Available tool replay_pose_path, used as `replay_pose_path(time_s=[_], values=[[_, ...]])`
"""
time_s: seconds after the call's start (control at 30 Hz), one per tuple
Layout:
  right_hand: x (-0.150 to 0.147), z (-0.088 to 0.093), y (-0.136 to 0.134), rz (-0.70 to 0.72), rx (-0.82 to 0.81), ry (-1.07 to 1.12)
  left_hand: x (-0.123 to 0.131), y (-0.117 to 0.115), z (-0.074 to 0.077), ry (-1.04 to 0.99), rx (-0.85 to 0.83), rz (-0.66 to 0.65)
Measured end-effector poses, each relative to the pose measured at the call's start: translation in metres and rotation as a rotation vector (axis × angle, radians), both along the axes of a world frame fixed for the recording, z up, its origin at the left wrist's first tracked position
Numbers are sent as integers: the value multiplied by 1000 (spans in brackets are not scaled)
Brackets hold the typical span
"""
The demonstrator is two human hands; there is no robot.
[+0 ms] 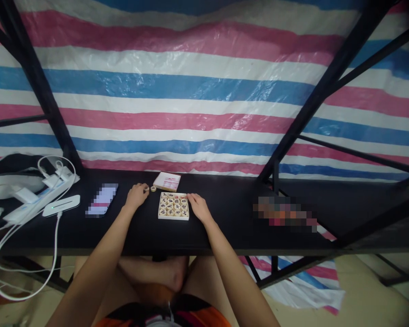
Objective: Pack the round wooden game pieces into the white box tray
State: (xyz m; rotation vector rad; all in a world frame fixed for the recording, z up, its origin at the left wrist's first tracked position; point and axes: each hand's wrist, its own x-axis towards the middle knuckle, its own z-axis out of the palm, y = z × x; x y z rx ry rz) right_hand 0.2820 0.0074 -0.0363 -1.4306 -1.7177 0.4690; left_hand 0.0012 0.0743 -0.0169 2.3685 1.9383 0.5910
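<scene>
A small open box [173,218] on the black table holds several round wooden game pieces with dark characters. My right hand [197,206] rests against the box's right side, fingers curled onto its edge. My left hand [137,195] lies left of the box, fingers pinched on a round piece at its tip. Another loose round piece [153,188] sits on the table just right of that hand. The box's lid [167,180], white with pink print, lies behind the box.
A phone [101,200] lies left of my left hand. Further left are a white power strip [37,200], chargers, a white device [61,205] and cables. Black frame posts [34,81] rise at both sides before a striped tarp. A blurred item [284,213] lies at right.
</scene>
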Motion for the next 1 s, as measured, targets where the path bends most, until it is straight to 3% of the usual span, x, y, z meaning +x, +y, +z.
replay_pose_path(time_s=[0.17,0.33,0.43,0.53,0.73,0.8,0.87,0.93,1.0], values=[[0,-2,0,-3,5,-6,2,-5,6,-171,-20,-18],[0,-2,1,7,18,4,48,-13,21,-534,-37,-330],[0,-1,1,9,18,8,85,-15,28,-368,-174,-587],[1,0,1,0,11,8,105,-13,28,-197,-149,-626],[-1,-3,3,-9,25,-11,90,-14,28,-107,-37,-691],[-1,-3,3,-10,36,4,78,-12,29,-118,33,-637],[-2,-3,3,-5,39,19,63,-7,28,-120,91,-468],[-2,-2,2,4,34,17,46,-1,23,-60,91,-297],[-2,-2,2,6,28,7,32,4,16,4,37,-242]])
